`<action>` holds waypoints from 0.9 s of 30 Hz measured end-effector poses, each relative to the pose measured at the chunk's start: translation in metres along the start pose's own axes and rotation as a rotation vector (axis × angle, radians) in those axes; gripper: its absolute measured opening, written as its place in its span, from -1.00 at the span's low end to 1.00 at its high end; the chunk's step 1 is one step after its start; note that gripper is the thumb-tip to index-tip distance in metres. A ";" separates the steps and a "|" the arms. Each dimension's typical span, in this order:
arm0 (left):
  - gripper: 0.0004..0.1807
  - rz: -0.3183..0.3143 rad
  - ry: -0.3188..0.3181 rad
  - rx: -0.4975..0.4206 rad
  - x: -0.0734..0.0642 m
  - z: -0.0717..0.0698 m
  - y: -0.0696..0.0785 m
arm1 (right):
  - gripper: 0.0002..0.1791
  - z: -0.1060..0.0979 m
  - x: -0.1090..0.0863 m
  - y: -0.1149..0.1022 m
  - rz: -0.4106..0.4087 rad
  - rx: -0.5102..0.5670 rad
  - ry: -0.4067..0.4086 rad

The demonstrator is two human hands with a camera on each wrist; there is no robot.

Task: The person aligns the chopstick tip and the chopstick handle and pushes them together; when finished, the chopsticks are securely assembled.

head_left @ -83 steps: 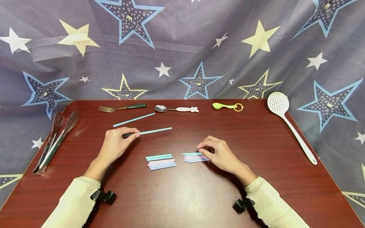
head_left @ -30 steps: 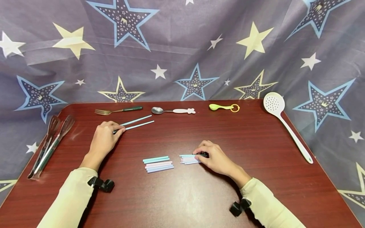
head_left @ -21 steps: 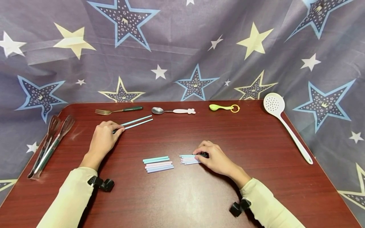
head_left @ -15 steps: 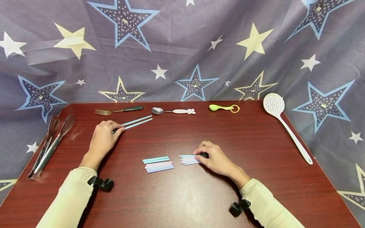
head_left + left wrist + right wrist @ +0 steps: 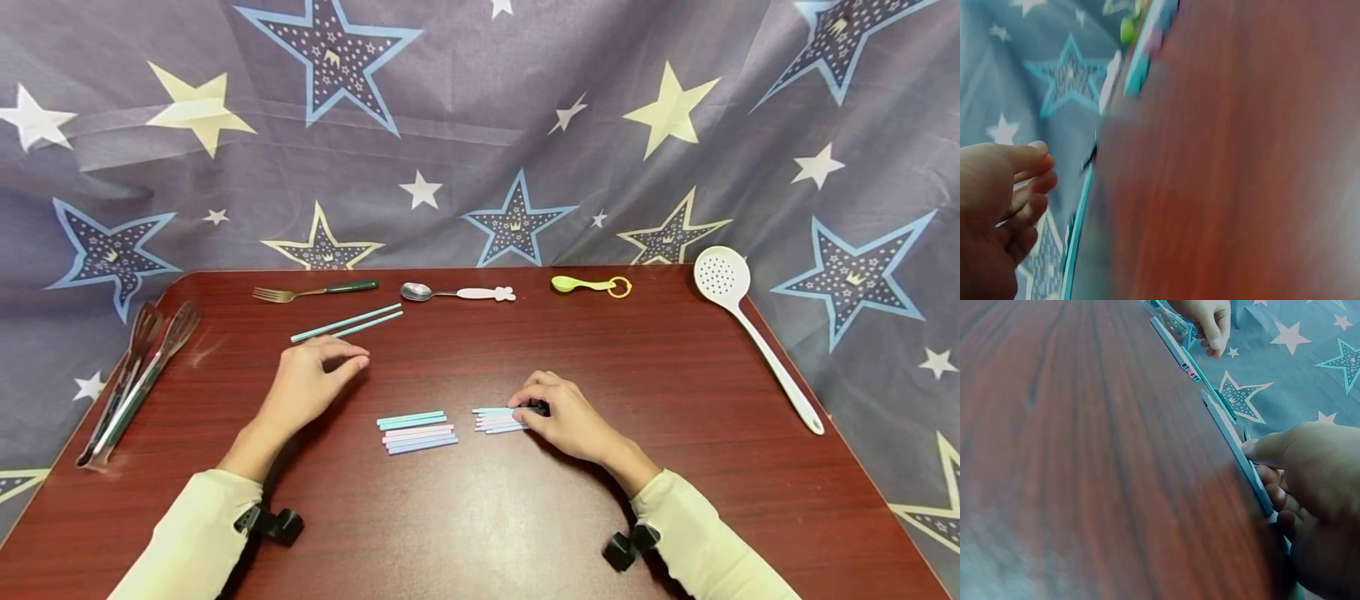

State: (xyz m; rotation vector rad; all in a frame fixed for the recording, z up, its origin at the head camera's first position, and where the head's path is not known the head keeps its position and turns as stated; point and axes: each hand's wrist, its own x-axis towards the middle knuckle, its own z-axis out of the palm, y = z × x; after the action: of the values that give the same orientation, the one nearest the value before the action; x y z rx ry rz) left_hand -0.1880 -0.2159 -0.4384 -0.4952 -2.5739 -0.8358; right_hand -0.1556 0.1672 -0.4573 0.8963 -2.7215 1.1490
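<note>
My left hand point(image 5: 311, 383) is over the table left of centre, thumb and forefinger apart with nothing between them. Just beyond it lie two long light blue chopsticks point(image 5: 337, 325), side by side and slanting; the hand overlaps part of the nearer one. In the left wrist view the fingers of the left hand point(image 5: 1013, 200) are loosely bent. My right hand point(image 5: 562, 417) pinches a bundle of short thin pastel sticks point(image 5: 491, 421) by its right end, which the fingers hide. To its left lies another row of short blue, pink and teal sticks point(image 5: 416, 432).
Along the back edge lie a fork point(image 5: 315, 291), a metal spoon point(image 5: 457, 292) with a white handle and a small green spoon point(image 5: 588, 284). A white skimmer point(image 5: 757, 333) lies at the right edge, tongs point(image 5: 142, 379) at the left. A star-patterned cloth point(image 5: 450, 125) hangs behind.
My left hand has laid the second long chopstick next to the first, let go, and drawn back toward me and to the right. My right hand has stayed at its bundle.
</note>
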 end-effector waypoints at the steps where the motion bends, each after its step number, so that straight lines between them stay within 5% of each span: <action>1: -0.93 -0.003 -0.016 -0.024 -0.002 0.002 0.007 | -0.91 0.000 0.000 0.000 0.003 0.000 0.000; 10: -0.95 -0.042 -0.212 -0.148 -0.028 0.025 0.042 | -0.90 0.001 0.000 0.002 0.007 0.001 0.005; 17: -0.86 -0.047 -0.237 -0.200 -0.042 0.036 0.046 | -0.89 0.003 0.000 0.000 0.017 0.010 0.013; 27: -0.89 -0.113 -0.254 -0.199 -0.041 0.039 0.054 | -0.87 0.004 -0.001 -0.001 0.024 0.022 0.039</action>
State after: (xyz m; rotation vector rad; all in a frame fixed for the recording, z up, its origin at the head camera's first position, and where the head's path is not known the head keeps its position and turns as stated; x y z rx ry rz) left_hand -0.1383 -0.1596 -0.4605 -0.5495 -2.7850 -1.1429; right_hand -0.1538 0.1648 -0.4596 0.8366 -2.7016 1.1904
